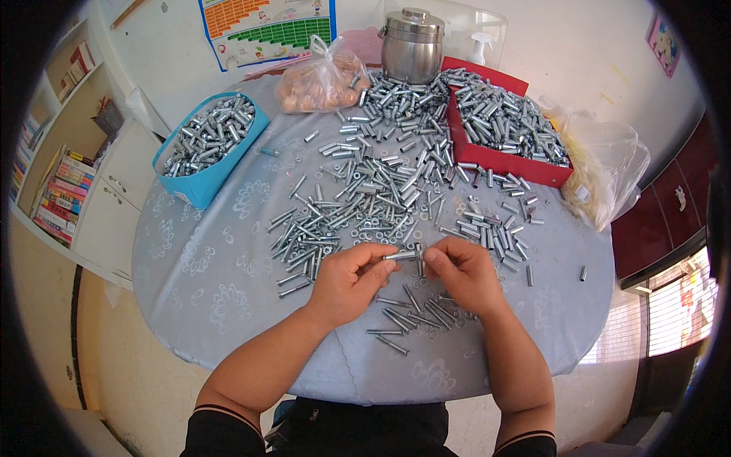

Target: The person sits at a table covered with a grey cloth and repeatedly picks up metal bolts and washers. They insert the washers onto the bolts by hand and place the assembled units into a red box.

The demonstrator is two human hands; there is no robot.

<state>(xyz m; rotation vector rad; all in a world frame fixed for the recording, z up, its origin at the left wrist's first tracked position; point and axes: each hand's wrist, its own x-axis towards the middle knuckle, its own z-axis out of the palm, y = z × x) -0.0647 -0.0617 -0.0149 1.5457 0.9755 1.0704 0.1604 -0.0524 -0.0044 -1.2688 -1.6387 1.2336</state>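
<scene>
White walls, a colourful chart on the far side and a white bookcase with books on the left surround the rounded table I am watching from my remote station, its grey cloth patterned with pale swirls. Near the middle, I see the left hand pinching a silver bolt held roughly level between thumb and fingers, pointing right. Just beside its right end, the right hand grips a slim metal piece upright by thumb and forefinger; I cannot tell whether the two parts touch. Closer to me, below both hands, loose bolts lie scattered on the cloth. Beyond the hands spreads a heap of long bolts mixed with washers, and to the right of it lie short metal sleeves. On the far left I have a light-blue box full of silver hardware; on the far right, a red box heaped with sleeves, beside a clear plastic bag. Along the far edge stand a knotted bag of brownish round items and a lidded steel pot.
</scene>
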